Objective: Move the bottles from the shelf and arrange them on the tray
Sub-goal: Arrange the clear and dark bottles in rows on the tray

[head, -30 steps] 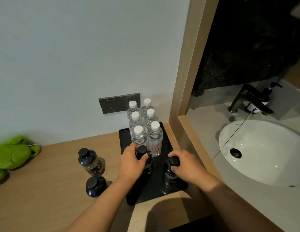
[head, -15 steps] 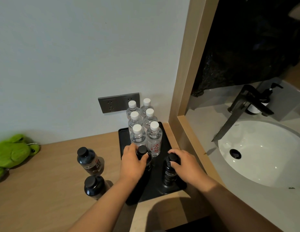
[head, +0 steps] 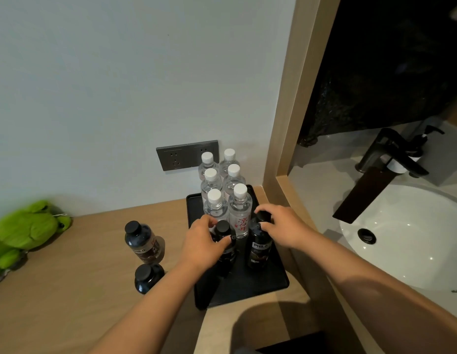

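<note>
A black tray [head: 269, 284] lies on the wooden shelf [head: 76, 277] by the wall. Several clear water bottles [head: 239, 213] with white caps stand in two rows on its far half. My left hand [head: 201, 242] grips the top of a dark bottle [head: 226, 254] standing on the tray just in front of them. My right hand [head: 282, 224] holds the cap end of a second dark bottle [head: 259, 247], upright on the tray to its right. Two more dark bottles [head: 141, 242] [head: 147, 277] stand on the shelf left of the tray.
A green plush frog [head: 25, 231] lies at the shelf's far left. A grey wall socket [head: 186, 154] sits behind the bottles. A wooden frame [head: 286, 118] divides the shelf from a white basin [head: 411, 233] with a black tap [head: 380, 159] on the right.
Both hands stay on their dark bottles on the tray. The right-hand bottle has shifted a little farther back, closer to the water bottles.
</note>
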The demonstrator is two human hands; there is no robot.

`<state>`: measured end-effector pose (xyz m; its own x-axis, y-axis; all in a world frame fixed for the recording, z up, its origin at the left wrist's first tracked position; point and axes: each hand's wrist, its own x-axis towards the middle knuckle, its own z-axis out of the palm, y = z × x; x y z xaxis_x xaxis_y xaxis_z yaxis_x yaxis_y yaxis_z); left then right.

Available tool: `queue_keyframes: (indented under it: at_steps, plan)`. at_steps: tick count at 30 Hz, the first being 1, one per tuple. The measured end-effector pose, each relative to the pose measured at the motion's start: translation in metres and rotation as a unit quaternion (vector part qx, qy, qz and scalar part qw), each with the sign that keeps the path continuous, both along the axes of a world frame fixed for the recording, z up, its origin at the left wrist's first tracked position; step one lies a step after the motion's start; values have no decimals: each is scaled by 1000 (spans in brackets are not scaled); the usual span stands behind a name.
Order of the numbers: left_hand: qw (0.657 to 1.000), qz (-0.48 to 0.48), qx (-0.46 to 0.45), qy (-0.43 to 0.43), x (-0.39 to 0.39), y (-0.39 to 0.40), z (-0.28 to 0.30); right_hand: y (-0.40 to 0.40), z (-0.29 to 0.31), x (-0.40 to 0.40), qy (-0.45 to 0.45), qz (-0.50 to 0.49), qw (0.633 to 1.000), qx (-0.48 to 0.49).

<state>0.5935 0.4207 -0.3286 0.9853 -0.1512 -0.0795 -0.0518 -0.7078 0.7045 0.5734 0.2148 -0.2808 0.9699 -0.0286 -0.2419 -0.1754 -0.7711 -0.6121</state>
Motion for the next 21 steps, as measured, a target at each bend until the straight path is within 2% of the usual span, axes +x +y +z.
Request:
queue_keyframes:
  at_steps: [4,10,18,21]
  plan:
    - [1000,-19,6,-2,2,7,0,12,-1,9,-7,37,999,-34]
    - [996,-81,27,5,-1,6,-1,23,-23,-2,-50,-36,998,15]
    - [996,-80,36,-20,1,3,0,30,-34,1,-91,-61,993,51]
    - [996,-77,42,-27,0,3,1,27,-44,-2,-74,-99,989,84]
